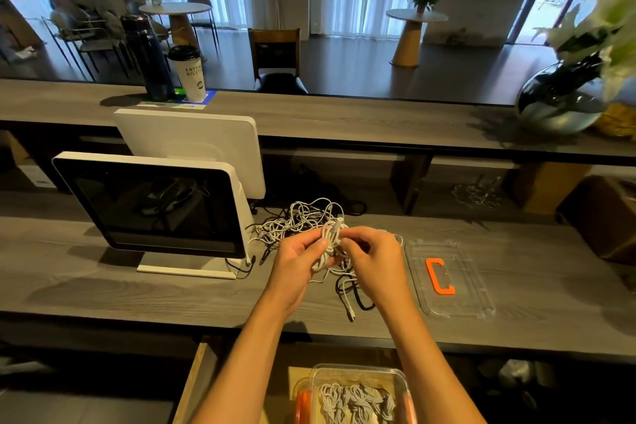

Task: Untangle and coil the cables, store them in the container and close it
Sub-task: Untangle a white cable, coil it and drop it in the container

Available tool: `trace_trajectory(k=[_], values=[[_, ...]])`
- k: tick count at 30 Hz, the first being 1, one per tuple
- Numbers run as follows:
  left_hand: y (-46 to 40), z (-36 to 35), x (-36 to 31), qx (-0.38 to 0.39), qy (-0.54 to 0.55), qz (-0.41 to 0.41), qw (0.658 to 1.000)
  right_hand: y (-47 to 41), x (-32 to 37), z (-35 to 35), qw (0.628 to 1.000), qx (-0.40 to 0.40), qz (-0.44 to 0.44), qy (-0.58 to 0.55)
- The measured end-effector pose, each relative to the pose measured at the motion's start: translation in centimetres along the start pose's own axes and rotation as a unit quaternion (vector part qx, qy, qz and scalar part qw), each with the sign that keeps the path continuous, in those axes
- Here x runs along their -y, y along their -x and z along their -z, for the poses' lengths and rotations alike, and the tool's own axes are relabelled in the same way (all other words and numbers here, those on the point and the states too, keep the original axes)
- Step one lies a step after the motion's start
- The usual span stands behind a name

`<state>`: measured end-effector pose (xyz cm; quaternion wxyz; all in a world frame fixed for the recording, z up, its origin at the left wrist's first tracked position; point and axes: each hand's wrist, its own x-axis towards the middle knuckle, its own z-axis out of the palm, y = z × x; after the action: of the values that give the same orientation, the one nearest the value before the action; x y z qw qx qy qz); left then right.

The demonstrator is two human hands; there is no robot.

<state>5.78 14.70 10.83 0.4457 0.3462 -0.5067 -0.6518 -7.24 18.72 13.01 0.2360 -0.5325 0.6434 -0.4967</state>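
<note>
Left hand point(298, 263) and right hand point(373, 260) both pinch a small white cable coil point(328, 241). Coil sits between them, just left of the clear plastic lid with orange handle point(447, 277) (tangled white cable heap point(299, 220) behind).

Probably a café: counter till screen point(155, 206), takeaway cup point(190, 74), round tables point(175, 9) beyond.

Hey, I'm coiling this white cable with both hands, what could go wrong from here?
1. The white cable gripped by the left hand and right hand may still run into the tangled pile; pulling could tighten knots.
2. A loose end lies near the counter edge and could slip off.
3. The container below already looks fairly full, so the lid may not close.
</note>
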Motion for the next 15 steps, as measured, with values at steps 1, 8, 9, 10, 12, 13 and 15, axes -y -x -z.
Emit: trace_trajectory(k=[1, 8, 9, 10, 12, 13, 15], values=[[-0.15, -0.06, 0.00, 0.004, -0.007, -0.003, 1.000, 0.15, -0.11, -0.20, 1.000, -0.022, -0.009, -0.019], [-0.41, -0.59, 0.12, -0.041, -0.013, -0.001, 0.999, 0.58, -0.82, -0.55, 0.978, -0.083, -0.103, -0.159], [-0.41, -0.56, 0.13, -0.051, -0.001, 0.001, 0.999, 0.62, -0.74, -0.52, 0.978, -0.064, -0.104, -0.171], [-0.44, -0.53, 0.13, -0.056, 0.009, 0.004, 0.998, 0.63, -0.71, -0.53, 0.977, -0.054, -0.103, -0.179], [-0.53, -0.48, 0.20, -0.048, 0.019, 0.010, 0.999, 0.57, -0.85, -0.55, 0.981, -0.070, -0.091, -0.157], [-0.60, -0.49, 0.23, -0.039, 0.019, 0.012, 0.999, 0.54, -0.87, -0.62, 0.983, -0.086, -0.083, -0.137], [-0.64, -0.73, 0.35, -0.024, 0.020, 0.024, 0.999, 0.50, -0.88, -0.84, 0.987, -0.105, -0.065, -0.100]])
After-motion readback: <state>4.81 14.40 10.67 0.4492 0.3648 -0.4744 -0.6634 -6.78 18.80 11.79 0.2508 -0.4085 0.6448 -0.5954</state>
